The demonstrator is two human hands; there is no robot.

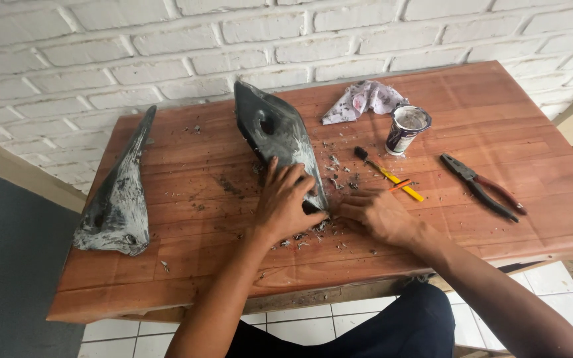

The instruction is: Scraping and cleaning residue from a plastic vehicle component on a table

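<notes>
A dark, pointed plastic panel (274,129) with scraped grey patches lies in the middle of a reddish wooden table (538,119). My left hand (285,199) presses flat on the panel's near end, fingers spread. My right hand (379,213) rests beside that end with fingers curled at the panel's tip; whether it pinches something is hidden. Paint flakes lie scattered around both hands.
A second, similar panel (117,195) lies at the table's left edge. A small tin can (406,129), a crumpled rag (363,99), a yellow-handled brush (389,176) and red-handled pliers (485,185) sit to the right. A white brick wall stands behind.
</notes>
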